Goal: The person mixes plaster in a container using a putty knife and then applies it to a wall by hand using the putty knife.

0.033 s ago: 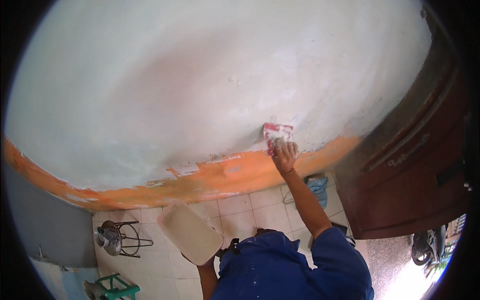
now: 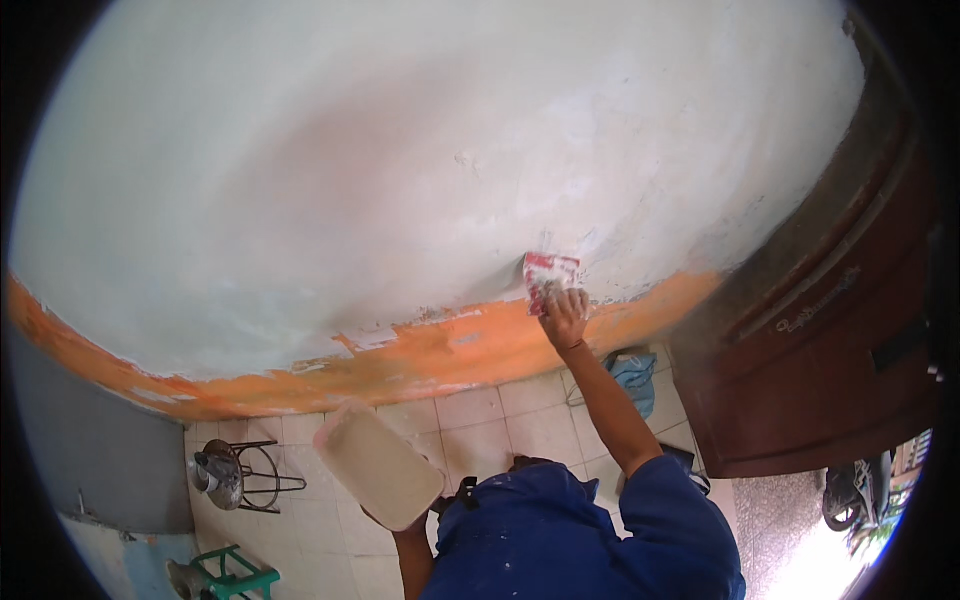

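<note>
My right hand (image 2: pixel 566 315) grips a red putty spreader (image 2: pixel 548 272) smeared with white, held against the white patchy wall (image 2: pixel 400 180) just above its band of orange paint (image 2: pixel 450 345). My left hand (image 2: pixel 405 535), mostly hidden beneath, holds a pale rectangular tray (image 2: pixel 380 465) of smooth cream-coloured material low in front of me. My blue-sleeved right arm reaches up toward the spreader.
A dark wooden door (image 2: pixel 800 390) stands right, with a motorbike (image 2: pixel 850 495) beyond. A metal stool (image 2: pixel 262 478) with items on it and a green stool (image 2: pixel 235 575) are lower left. A blue bag (image 2: pixel 632 378) lies by the wall on the tiled floor (image 2: pixel 470 410).
My right hand and the spreader have moved slightly down and to the left along the wall. The tray looks unmoved.
</note>
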A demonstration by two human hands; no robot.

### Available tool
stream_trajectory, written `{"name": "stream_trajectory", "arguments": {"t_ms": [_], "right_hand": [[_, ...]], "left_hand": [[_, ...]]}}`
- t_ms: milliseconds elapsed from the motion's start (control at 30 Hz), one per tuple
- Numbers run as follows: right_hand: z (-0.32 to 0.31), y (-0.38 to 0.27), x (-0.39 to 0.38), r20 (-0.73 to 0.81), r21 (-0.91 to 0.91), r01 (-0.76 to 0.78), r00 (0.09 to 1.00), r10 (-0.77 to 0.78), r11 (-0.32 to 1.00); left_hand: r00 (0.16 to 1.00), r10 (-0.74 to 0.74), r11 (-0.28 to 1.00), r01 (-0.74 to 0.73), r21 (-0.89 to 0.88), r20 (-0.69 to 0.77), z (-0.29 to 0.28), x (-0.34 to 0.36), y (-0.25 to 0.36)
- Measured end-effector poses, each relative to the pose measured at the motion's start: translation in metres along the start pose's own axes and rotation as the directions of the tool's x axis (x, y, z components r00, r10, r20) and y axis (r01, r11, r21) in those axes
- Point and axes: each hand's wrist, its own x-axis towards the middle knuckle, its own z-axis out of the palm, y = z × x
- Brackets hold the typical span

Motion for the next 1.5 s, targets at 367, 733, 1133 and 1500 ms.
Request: {"name": "stream_trajectory", "arguments": {"t_ms": [367, 733, 1133, 1500], "right_hand": [[-0.028, -0.022, -0.054, 0.243, 0.161, -0.486, 0.863, 0.443, 0.859], [-0.063, -0.048, 0.078, 0.355, 0.819, -0.495, 0.036, 0.934, -0.292], [0.023, -0.018, 0.036, -0.105, 0.063, -0.129, 0.985, 0.135, 0.99], [0.015, 0.001, -0.042, 0.303, 0.191, -0.147, 0.949, 0.084, 0.971]], "left_hand": [[0.966, 0.249, 0.604, -0.103, 0.79, -0.065, -0.04, -0.013, 0.026], [0.958, 0.277, 0.761, -0.174, 0.625, -0.071, -0.036, -0.01, 0.018], [0.984, 0.176, 0.915, -0.153, 0.373, -0.029, -0.031, 0.001, 0.026], [0.952, 0.297, 0.699, -0.162, 0.696, -0.077, -0.035, 0.014, 0.016]]}}
